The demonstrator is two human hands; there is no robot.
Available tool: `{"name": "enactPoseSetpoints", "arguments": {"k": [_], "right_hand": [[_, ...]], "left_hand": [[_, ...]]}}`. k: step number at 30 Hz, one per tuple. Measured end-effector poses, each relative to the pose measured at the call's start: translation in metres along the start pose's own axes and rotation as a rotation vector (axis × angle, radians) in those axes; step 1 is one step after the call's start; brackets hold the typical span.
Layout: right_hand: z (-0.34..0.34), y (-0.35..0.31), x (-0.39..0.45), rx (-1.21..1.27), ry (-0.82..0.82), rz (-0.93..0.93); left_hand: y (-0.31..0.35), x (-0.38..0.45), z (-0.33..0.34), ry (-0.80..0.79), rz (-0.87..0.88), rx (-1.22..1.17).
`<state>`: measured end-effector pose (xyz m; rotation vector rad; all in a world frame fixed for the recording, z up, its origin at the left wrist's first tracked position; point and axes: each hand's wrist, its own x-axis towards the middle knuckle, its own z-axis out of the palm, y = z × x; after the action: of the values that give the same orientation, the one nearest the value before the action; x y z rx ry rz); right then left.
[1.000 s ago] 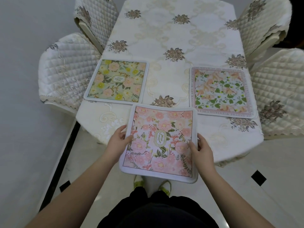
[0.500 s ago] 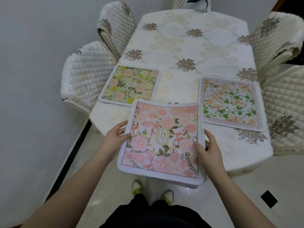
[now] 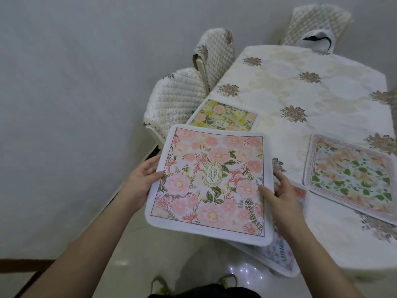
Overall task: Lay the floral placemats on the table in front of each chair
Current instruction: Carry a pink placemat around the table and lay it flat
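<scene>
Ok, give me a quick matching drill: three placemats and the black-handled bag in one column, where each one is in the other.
Things:
1. pink placemat
2. yellow-green placemat
3. green-leaf placemat
4. white bag

Places:
A. flat on the table's right side
B. far end of the table
C. held in both hands, off the table
D. on the table by the near left chair

Pairs: 1-C, 2-D, 3-A, 4-B

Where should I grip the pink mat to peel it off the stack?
Probably by the white side borders of the pink mat, coming in from left and right. It is flat, floppy and wide; the left hand and right hand already pinch those edges, with another mat underneath.
</scene>
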<state>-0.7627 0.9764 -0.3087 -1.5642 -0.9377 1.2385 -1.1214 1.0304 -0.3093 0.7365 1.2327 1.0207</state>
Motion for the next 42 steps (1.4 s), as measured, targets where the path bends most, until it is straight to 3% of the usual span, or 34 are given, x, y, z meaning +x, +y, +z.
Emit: {"name": "enactPoseSetpoints", "arguments": {"k": [4, 12, 20, 29, 42], "right_hand": [[0.058, -0.017, -0.005, -0.036, -0.08, -0.014], [0.184, -0.029, -0.037, -0.076, -0.16, -0.048], [0.268, -0.042, -0.06, -0.111, -0.253, -0.057], [0.302, -0.047, -0.037, -0.099, -0.25, -0.025], [0.318, -0.076, 0.076, -0.113, -0.253, -0.079]], "left_hand": [[0.007, -0.014, -0.059, 0.097, 0.022, -0.056], [0.032, -0.058, -0.172, 0.302, 0.124, 0.054], [0.052, -0.092, -0.257, 0.38, 0.124, -0.007], [0.066, -0.076, -0.286, 0.382, 0.117, -0.049], [0.11, 0.034, -0.274, 0.396, 0.111, 0.014]]}}
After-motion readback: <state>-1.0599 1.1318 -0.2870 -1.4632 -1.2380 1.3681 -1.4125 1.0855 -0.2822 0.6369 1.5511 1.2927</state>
